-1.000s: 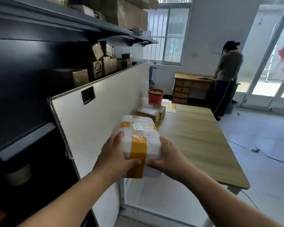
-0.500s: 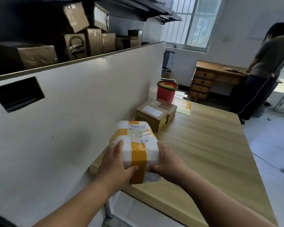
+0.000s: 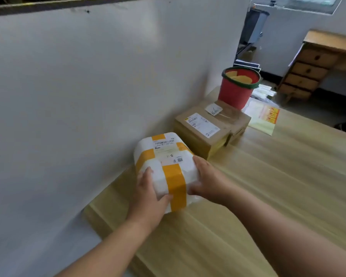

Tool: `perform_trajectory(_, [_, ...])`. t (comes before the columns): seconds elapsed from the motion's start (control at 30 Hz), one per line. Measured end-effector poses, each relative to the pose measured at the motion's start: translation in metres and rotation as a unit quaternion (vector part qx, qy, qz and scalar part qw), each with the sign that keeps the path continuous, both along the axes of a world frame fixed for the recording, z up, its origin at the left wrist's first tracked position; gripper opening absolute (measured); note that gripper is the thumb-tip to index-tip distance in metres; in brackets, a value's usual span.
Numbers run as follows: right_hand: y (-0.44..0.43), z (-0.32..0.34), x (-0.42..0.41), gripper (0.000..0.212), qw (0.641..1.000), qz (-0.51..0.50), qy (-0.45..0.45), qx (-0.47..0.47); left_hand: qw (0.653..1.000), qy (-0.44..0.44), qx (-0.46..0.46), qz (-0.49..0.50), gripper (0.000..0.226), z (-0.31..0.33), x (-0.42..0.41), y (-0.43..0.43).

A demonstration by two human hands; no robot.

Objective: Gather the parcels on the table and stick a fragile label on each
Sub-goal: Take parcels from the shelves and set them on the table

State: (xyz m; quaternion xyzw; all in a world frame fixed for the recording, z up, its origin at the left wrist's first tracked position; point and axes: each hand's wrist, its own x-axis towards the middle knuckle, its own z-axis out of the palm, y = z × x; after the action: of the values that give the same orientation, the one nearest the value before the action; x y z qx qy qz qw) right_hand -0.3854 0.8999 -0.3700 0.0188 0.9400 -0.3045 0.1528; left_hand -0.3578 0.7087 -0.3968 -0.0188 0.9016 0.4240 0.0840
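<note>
**Q:** Left hand point(image 3: 148, 194), status?
**A:** It is gripping the near left corner of the white plastic-wrapped parcel banded with yellow tape point(image 3: 166, 156). The fingers are reaching up the left side and the thumb is pressing on the near face beside the tape.

**Q:** Right hand point(image 3: 208, 180)?
**A:** It is clasping the parcel's right side, with the fingers lying along that edge and the thumb curling onto the near face. Both hands are holding the parcel between them.

**Q:** Where is the parcel sitting?
**A:** Low over the near left part of the light wooden tabletop point(image 3: 268, 186), close to the white partition board point(image 3: 88, 96). Cannot tell whether its base is touching the wood. A printed shipping label is facing up.

**Q:** Further out?
**A:** A brown cardboard box with a white address label point(image 3: 200, 132) is lying just beyond the parcel. A second brown cardboard box point(image 3: 232, 116) is butting against its far side. A red plastic bucket with a green rim point(image 3: 236, 90) is standing behind those, with yellow pieces showing inside. A pale yellow sheet carrying orange-red stickers point(image 3: 264, 118) is lying right of the bucket; the print is too small to read.
</note>
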Motion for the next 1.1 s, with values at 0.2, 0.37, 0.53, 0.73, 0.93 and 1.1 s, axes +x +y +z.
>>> perform_trajectory(0.2, [0.034,-0.024,-0.038,0.102,0.996,0.038,-0.006,0.08,1.0,0.001,-0.001,-0.009,0.084,-0.027,-0.013,0.034])
perform_trajectory(0.37, [0.043,-0.035,-0.052,0.085,0.99,0.037,0.002,0.14,0.999,-0.021,-0.024,-0.039,0.076,-0.025,-0.026,0.049])
perform_trajectory(0.53, [0.038,-0.014,-0.05,0.08,0.986,0.047,0.03,0.158,0.997,-0.007,-0.067,-0.046,0.083,-0.008,-0.032,0.026])
perform_trajectory(0.73, [-0.01,0.039,-0.029,0.076,0.974,0.121,0.133,0.136,0.979,0.072,-0.185,-0.043,0.084,0.039,-0.018,-0.028])
perform_trajectory(0.93, [-0.084,0.088,0.012,0.074,0.946,0.217,0.193,0.144,0.939,0.129,-0.318,-0.02,0.089,0.101,0.036,-0.106])
perform_trajectory(1.1, [-0.161,0.13,0.064,0.072,0.918,0.276,0.255,0.127,0.924,0.148,-0.35,0.041,0.089,0.15,0.116,-0.182])
